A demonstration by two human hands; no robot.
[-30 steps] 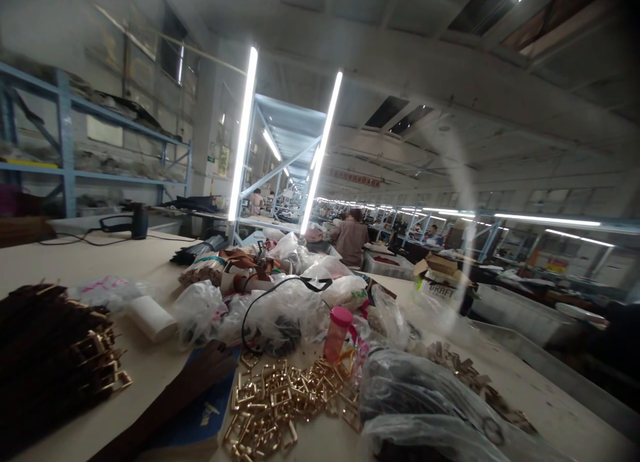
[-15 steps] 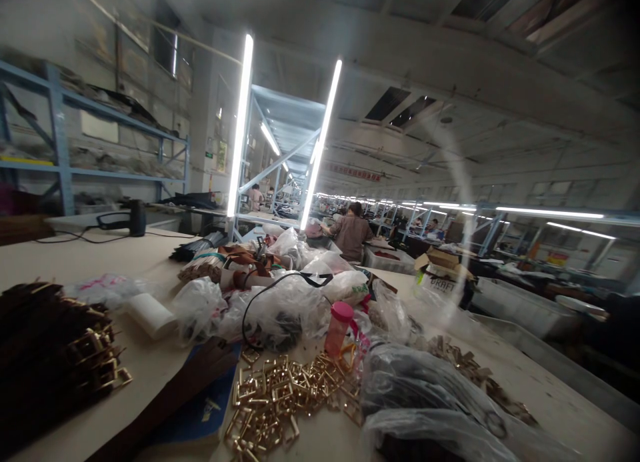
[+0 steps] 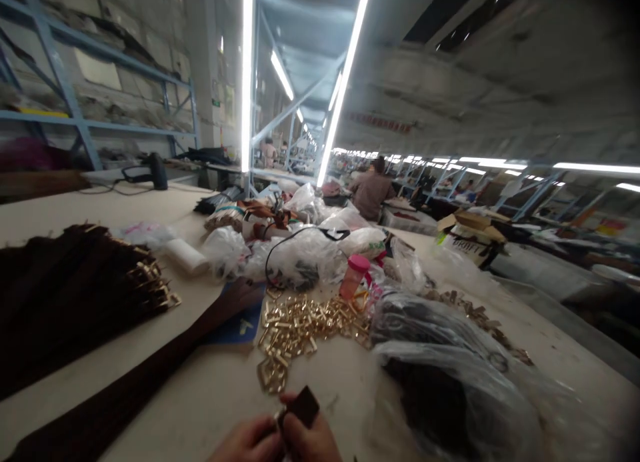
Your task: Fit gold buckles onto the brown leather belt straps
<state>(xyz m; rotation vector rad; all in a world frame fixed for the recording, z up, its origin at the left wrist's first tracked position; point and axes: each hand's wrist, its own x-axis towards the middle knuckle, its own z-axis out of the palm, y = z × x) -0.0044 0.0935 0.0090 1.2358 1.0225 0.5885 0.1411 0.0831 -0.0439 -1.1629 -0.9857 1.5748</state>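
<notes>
At the bottom edge of the head view, my left hand and my right hand meet, both with closed fingers. A short dark brown strap end sticks up from my right hand's grip. Between the two hands shows a small shiny bit that looks like a metal buckle; my left fingers pinch at it, though blur hides the exact hold. Just beyond them lies a pile of gold-coloured metal buckles. To the left, several long dark brown straps stretch across the table over a blue booklet.
A fanned stack of brown straps with buckles lies at left. Plastic bags of dark pieces fill the right. A pink-lidded jar, clear bags and a cardboard box stand behind. A person works farther off.
The view has tilted down and turned left, so the table's things sit higher and further right. Both my hands have come into view with the brown strap end.
</notes>
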